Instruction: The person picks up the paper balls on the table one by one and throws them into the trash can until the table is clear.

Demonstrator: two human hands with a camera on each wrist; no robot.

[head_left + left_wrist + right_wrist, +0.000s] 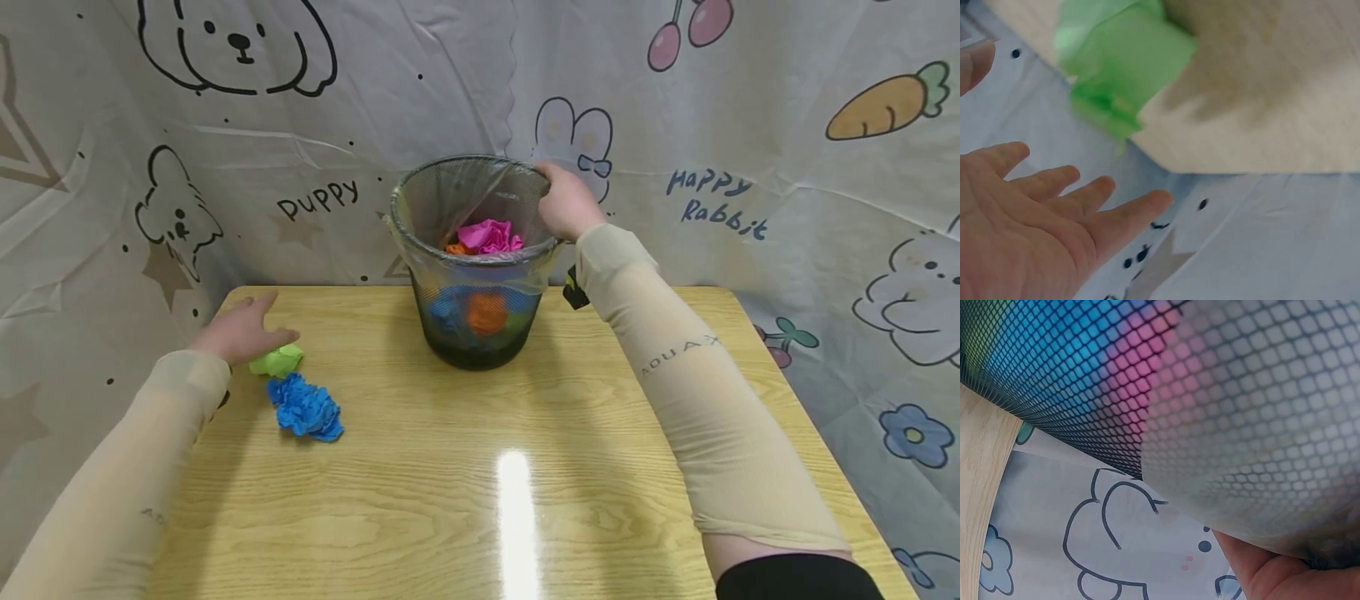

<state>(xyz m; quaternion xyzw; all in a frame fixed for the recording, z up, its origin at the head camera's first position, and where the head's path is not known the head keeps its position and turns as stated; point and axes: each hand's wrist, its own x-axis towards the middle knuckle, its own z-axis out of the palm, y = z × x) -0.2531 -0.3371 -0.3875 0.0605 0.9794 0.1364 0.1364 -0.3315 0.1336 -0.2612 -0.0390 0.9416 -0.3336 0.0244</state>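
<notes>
A black mesh wastebasket (pixel 480 357) with a clear plastic liner stands towards the back of the table. Crumpled pink paper (pixel 491 237) lies on top inside it; orange and blue paper show through the mesh. My right hand (pixel 572 202) grips the basket's rim on its right side, thumb outside in the right wrist view (pixel 1266 565). Over at the left edge, my left hand (pixel 238 329) has its fingers spread, holding nothing, right beside a crumpled light green paper ball (pixel 277 361). A crumpled blue paper ball (pixel 306 408) sits just in front of the green one.
The wooden table (pixel 420 500) has a bright light reflection near its front. A printed cloth (pixel 450 100) hangs behind the table and along both sides. Its left edge runs close beneath my left hand.
</notes>
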